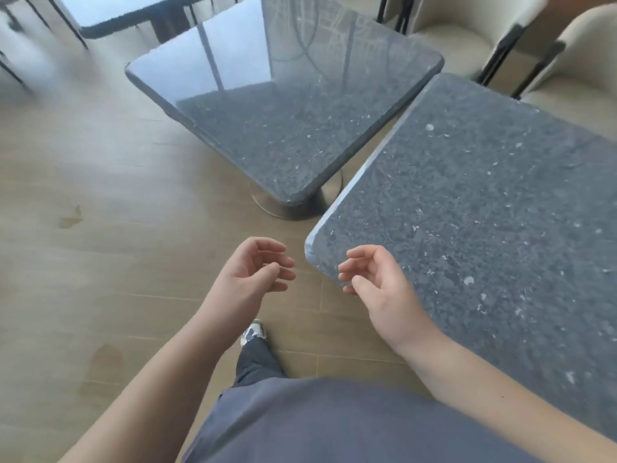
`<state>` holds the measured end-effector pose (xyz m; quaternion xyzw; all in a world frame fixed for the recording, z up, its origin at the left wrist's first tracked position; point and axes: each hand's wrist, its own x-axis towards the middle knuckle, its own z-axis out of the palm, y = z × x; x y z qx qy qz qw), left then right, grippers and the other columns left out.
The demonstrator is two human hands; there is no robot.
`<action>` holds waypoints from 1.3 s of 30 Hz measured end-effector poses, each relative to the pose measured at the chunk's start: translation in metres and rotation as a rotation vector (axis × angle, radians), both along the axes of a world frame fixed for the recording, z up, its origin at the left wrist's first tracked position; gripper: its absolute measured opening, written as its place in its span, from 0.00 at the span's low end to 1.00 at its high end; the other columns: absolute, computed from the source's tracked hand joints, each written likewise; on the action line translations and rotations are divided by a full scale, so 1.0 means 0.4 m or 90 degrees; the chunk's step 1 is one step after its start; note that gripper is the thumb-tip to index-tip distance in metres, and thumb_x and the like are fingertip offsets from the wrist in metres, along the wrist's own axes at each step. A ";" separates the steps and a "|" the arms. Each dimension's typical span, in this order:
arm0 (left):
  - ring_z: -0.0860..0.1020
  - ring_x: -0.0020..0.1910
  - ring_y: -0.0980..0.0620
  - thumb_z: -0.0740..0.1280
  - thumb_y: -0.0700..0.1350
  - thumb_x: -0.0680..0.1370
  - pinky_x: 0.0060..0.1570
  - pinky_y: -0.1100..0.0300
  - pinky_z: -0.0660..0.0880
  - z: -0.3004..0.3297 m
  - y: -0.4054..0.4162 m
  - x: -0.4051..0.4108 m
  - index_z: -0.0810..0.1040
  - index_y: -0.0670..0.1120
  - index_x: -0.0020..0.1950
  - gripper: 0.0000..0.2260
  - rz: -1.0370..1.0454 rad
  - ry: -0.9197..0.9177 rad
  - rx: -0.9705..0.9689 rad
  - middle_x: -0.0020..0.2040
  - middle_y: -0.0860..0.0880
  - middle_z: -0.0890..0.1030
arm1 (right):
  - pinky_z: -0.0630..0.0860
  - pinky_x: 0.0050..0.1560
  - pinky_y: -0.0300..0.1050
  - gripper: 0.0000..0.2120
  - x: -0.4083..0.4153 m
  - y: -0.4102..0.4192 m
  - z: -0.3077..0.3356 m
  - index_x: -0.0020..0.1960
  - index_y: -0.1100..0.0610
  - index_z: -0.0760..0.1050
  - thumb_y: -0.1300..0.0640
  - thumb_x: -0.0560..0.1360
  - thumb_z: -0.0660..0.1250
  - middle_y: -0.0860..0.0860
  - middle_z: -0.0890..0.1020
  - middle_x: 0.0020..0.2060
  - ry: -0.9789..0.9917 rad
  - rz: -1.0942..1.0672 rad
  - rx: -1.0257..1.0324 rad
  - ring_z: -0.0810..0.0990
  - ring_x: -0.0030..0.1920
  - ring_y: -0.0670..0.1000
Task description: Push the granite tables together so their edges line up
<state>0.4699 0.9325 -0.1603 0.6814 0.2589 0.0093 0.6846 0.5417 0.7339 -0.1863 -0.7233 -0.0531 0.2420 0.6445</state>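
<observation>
My grey shirt (334, 426) fills the bottom of the view, with my dark trouser leg (255, 360) and a sneaker (252, 332) stepping forward on the wooden floor (100, 228) below it. Both bare forearms reach out ahead of me.

Furthest left, dark stains mark the floor planks. My left hand (255, 272) hangs over the floor, palm turned inward, fingers loosely curled and holding nothing. It touches no table; the rounded corner of the near granite table (467, 228) lies just to its right, across a small strip of floor.

My right hand (370, 279) hovers at that same corner, fingers (347, 270) loosely curled and empty, the tips overlapping the table's near edge in the view. I cannot tell whether they touch the stone or float just above it. The slab runs from that corner away to the right and out of the frame.

The far granite table (283, 105) stands ahead of my hands, well apart from both, on a round metal pedestal base (297, 202). Its glossy top reflects window light. Its right edge runs roughly alongside the near table's left edge, with a gap of floor between them that is narrow at the far end and wider toward me, so the edges are not lined up.

Beyond, another dark table (133, 15) sits at the top left, and cream chairs (567, 61) with black frames stand at the top right.
</observation>
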 end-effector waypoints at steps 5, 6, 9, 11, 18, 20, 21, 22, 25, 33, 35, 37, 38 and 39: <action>0.84 0.44 0.51 0.57 0.28 0.81 0.49 0.53 0.81 -0.068 0.149 0.131 0.76 0.40 0.58 0.13 -0.127 0.075 -0.025 0.46 0.46 0.83 | 0.80 0.46 0.42 0.17 0.047 0.122 -0.074 0.55 0.56 0.73 0.74 0.77 0.56 0.53 0.81 0.47 0.084 -0.187 -0.043 0.82 0.46 0.47; 0.84 0.44 0.51 0.57 0.29 0.81 0.49 0.52 0.81 -0.083 0.174 0.155 0.76 0.40 0.58 0.12 -0.147 0.096 -0.034 0.46 0.46 0.83 | 0.80 0.45 0.41 0.17 0.051 0.142 -0.085 0.55 0.56 0.73 0.74 0.77 0.55 0.53 0.81 0.46 0.096 -0.216 -0.048 0.82 0.45 0.46; 0.83 0.44 0.50 0.58 0.30 0.80 0.51 0.50 0.81 -0.147 0.245 0.236 0.76 0.41 0.58 0.12 -0.205 0.183 -0.060 0.47 0.46 0.83 | 0.80 0.45 0.39 0.17 0.057 0.203 -0.126 0.55 0.55 0.73 0.74 0.77 0.55 0.52 0.81 0.47 0.138 -0.291 -0.084 0.82 0.44 0.43; 0.83 0.43 0.50 0.59 0.30 0.80 0.51 0.49 0.80 -0.204 0.272 0.281 0.76 0.42 0.57 0.11 -0.227 0.244 -0.089 0.48 0.46 0.83 | 0.80 0.46 0.41 0.17 0.049 0.232 -0.154 0.55 0.55 0.73 0.73 0.77 0.55 0.52 0.81 0.47 0.178 -0.348 -0.100 0.81 0.46 0.46; 0.79 0.60 0.41 0.61 0.37 0.83 0.54 0.48 0.79 -0.390 0.229 0.373 0.72 0.37 0.63 0.09 -0.176 0.479 -0.348 0.60 0.39 0.77 | 0.81 0.52 0.49 0.13 0.037 0.273 -0.264 0.59 0.59 0.72 0.70 0.79 0.56 0.56 0.80 0.49 0.379 -0.543 -0.081 0.80 0.47 0.51; 0.77 0.64 0.40 0.61 0.38 0.83 0.58 0.47 0.76 -0.428 0.200 0.387 0.73 0.37 0.58 0.06 -0.172 0.527 -0.370 0.62 0.39 0.75 | 0.81 0.54 0.50 0.11 0.049 0.268 -0.299 0.57 0.57 0.73 0.68 0.79 0.58 0.55 0.80 0.50 0.422 -0.570 -0.069 0.80 0.48 0.51; 0.76 0.65 0.40 0.61 0.38 0.83 0.60 0.47 0.75 -0.444 0.187 0.395 0.73 0.38 0.57 0.05 -0.175 0.541 -0.366 0.63 0.40 0.75 | 0.81 0.55 0.50 0.10 0.056 0.265 -0.318 0.56 0.56 0.73 0.67 0.79 0.59 0.54 0.80 0.50 0.443 -0.576 -0.059 0.80 0.49 0.51; 0.75 0.66 0.40 0.62 0.39 0.83 0.62 0.48 0.74 -0.459 0.174 0.404 0.73 0.39 0.57 0.05 -0.177 0.552 -0.362 0.63 0.40 0.74 | 0.81 0.55 0.50 0.09 0.063 0.261 -0.338 0.55 0.55 0.72 0.66 0.79 0.59 0.54 0.80 0.51 0.468 -0.581 -0.045 0.80 0.50 0.52; 0.75 0.64 0.42 0.63 0.41 0.83 0.62 0.51 0.74 -0.499 0.142 0.431 0.73 0.40 0.63 0.10 -0.184 0.569 -0.360 0.63 0.42 0.74 | 0.80 0.52 0.49 0.09 0.081 0.250 -0.395 0.56 0.56 0.72 0.66 0.79 0.59 0.55 0.79 0.50 0.541 -0.590 0.013 0.80 0.49 0.53; 0.74 0.68 0.45 0.66 0.43 0.82 0.72 0.53 0.66 -0.568 0.081 0.469 0.72 0.41 0.72 0.19 -0.110 0.609 -0.347 0.68 0.42 0.76 | 0.78 0.52 0.49 0.08 0.115 0.196 -0.499 0.58 0.62 0.73 0.60 0.82 0.61 0.61 0.78 0.54 0.705 -0.715 0.274 0.80 0.48 0.56; 0.74 0.67 0.46 0.66 0.44 0.83 0.72 0.53 0.65 -0.583 0.076 0.471 0.73 0.41 0.70 0.16 -0.089 0.615 -0.363 0.69 0.42 0.76 | 0.77 0.61 0.51 0.13 0.116 0.188 -0.513 0.64 0.61 0.73 0.56 0.82 0.63 0.60 0.79 0.59 0.696 -0.756 0.326 0.80 0.58 0.57; 0.74 0.68 0.46 0.65 0.47 0.84 0.72 0.54 0.66 -0.596 0.067 0.472 0.74 0.41 0.64 0.13 -0.079 0.618 -0.392 0.65 0.42 0.79 | 0.71 0.70 0.54 0.17 0.120 0.183 -0.523 0.68 0.59 0.72 0.54 0.82 0.63 0.57 0.80 0.62 0.674 -0.798 0.384 0.77 0.65 0.56; 0.76 0.68 0.47 0.65 0.48 0.84 0.70 0.55 0.68 -0.597 0.060 0.472 0.74 0.40 0.65 0.14 -0.082 0.618 -0.397 0.60 0.43 0.81 | 0.69 0.72 0.54 0.18 0.122 0.182 -0.528 0.69 0.58 0.72 0.52 0.82 0.63 0.56 0.79 0.63 0.665 -0.822 0.409 0.76 0.66 0.56; 0.79 0.64 0.48 0.65 0.50 0.83 0.68 0.56 0.71 -0.598 0.052 0.475 0.74 0.40 0.65 0.16 -0.090 0.609 -0.405 0.55 0.45 0.84 | 0.67 0.73 0.55 0.19 0.127 0.182 -0.533 0.69 0.57 0.72 0.51 0.82 0.64 0.56 0.79 0.64 0.656 -0.852 0.433 0.76 0.67 0.55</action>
